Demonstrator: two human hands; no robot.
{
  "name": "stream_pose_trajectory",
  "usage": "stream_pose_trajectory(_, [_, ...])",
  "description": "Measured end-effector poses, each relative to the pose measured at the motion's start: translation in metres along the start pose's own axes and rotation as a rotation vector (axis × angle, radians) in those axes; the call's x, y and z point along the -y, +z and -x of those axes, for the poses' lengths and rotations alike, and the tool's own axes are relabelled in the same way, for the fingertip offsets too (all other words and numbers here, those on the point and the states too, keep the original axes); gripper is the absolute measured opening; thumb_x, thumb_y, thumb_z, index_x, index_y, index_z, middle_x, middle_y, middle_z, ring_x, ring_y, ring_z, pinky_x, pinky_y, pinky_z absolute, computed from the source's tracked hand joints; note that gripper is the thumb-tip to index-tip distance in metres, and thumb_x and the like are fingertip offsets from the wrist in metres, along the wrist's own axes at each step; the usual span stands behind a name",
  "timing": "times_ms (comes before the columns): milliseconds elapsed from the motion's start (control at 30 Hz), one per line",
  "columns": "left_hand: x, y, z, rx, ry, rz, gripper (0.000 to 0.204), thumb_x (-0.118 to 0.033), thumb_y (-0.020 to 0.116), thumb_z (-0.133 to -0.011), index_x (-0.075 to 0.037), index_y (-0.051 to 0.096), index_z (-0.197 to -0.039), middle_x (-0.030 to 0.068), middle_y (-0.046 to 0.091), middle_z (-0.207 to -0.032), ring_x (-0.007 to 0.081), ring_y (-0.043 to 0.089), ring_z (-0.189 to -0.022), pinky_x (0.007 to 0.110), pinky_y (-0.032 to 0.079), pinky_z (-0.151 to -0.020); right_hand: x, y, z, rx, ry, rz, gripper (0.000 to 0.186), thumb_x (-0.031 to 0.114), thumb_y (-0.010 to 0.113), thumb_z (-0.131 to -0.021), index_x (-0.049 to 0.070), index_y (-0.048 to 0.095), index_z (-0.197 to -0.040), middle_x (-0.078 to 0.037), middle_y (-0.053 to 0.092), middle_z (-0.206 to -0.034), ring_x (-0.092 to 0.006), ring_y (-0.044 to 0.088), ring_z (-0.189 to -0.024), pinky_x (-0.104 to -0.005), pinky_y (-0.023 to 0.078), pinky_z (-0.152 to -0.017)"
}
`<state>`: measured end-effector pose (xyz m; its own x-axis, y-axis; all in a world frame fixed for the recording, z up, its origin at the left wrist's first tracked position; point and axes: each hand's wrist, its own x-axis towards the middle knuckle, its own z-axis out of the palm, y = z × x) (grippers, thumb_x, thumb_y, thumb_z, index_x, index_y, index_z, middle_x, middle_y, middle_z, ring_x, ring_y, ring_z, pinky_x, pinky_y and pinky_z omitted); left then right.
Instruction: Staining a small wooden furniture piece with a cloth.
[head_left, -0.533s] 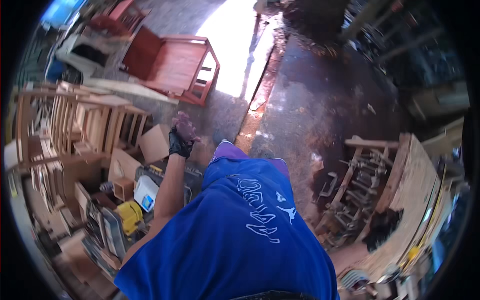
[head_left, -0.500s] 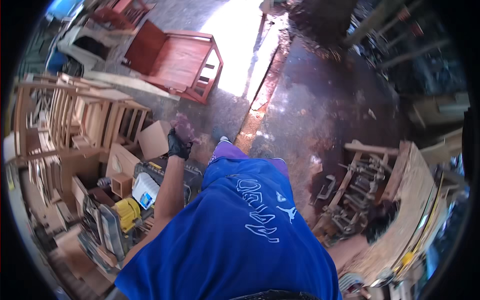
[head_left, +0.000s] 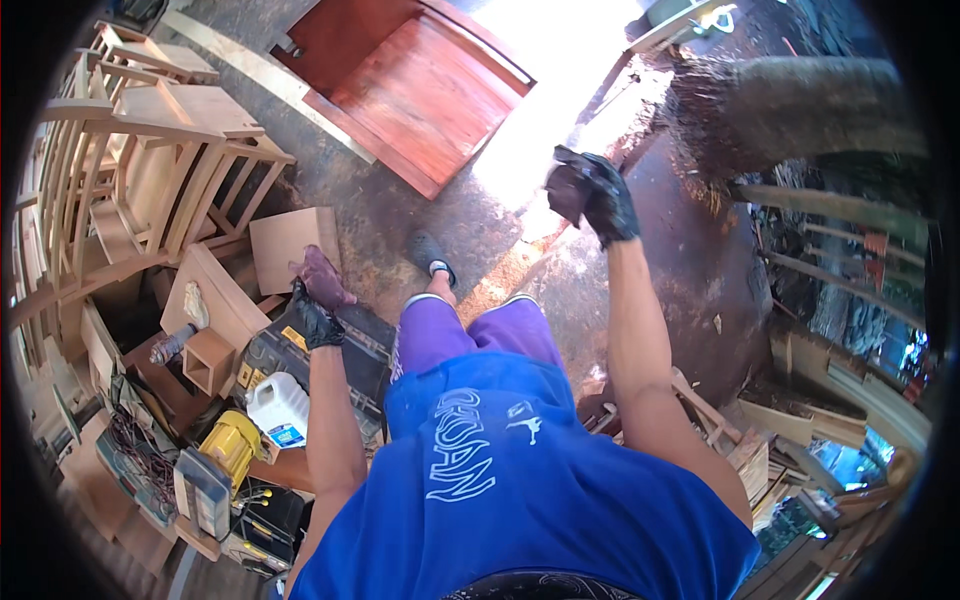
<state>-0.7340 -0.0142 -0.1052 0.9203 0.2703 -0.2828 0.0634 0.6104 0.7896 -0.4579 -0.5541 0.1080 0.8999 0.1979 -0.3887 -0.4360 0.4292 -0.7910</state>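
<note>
Clenched round a purplish rag (head_left: 328,280), the gloved left hand (head_left: 318,325) holds it near the brown board's (head_left: 283,240) lower right corner; whether the gloved right hand (head_left: 608,203) grips anything, I cannot tell. Tucking loose folds inward should aid control.

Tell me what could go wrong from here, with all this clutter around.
The reddish cloth in the gloved left hand could smear the pale square board beside it, if the cloth is wet; I can't tell. The white jug appears close to the left forearm and might get knocked. The long pale plank on the floor by the reddish wooden furniture might trip someone stepping there.
</note>
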Motion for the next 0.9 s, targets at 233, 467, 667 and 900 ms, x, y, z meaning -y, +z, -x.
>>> stream_pose_trajectory(233, [-0.024,0.128,-0.203,-0.544,0.027,-0.012,0.042,-0.035,0.045,-0.104,-0.006,0.056,-0.132,0.0082,0.062,-0.125,0.0242,0.06,-0.116,0.039,0.049,-0.099,-0.139,0.019,-0.255,0.177,-0.448,1.074,0.025,0.001,0.059,-0.081,0.015,0.069,-0.1,-0.009,0.07,-0.1,-0.0338,0.064,-0.094,-0.0392,0.054,-0.083])
stream_pose_trajectory(467, [0.044,0.17,-0.316,-0.792,0.214,-0.132,0.033,-0.032,0.051,-0.103,-0.007,0.064,-0.121,0.0038,0.067,-0.104,0.0185,0.064,-0.088,0.035,0.052,-0.079,-0.205,0.049,-0.338,0.366,-0.562,1.722,0.023,0.022,0.061,-0.091,0.013,0.063,-0.112,-0.016,0.067,-0.105,-0.0403,0.063,-0.089,-0.0512,0.051,-0.075])
stream_pose_trajectory(667, [0.079,0.2,-0.304,-0.99,0.183,-0.098,0.033,-0.027,0.059,-0.1,-0.005,0.065,-0.123,0.0044,0.065,-0.113,0.0171,0.06,-0.103,0.031,0.048,-0.091,-0.237,0.005,-0.339,0.36,-0.587,1.791,0.044,0.02,0.064,-0.088,0.022,0.063,-0.132,-0.015,0.067,-0.108,-0.0355,0.059,-0.099,-0.048,0.047,-0.082])
stream_pose_trajectory(900, [0.146,0.058,-0.074,-1.158,-0.209,-0.357,0.042,-0.032,0.061,-0.1,-0.006,0.06,-0.133,0.0051,0.065,-0.121,0.0207,0.059,-0.109,0.036,0.046,-0.097,-0.266,0.028,-0.419,0.548,-0.682,1.798,0.022,0.009,0.064,-0.082,0.011,0.068,-0.103,-0.015,0.066,-0.1,-0.0361,0.062,-0.092,-0.0471,0.051,-0.078])
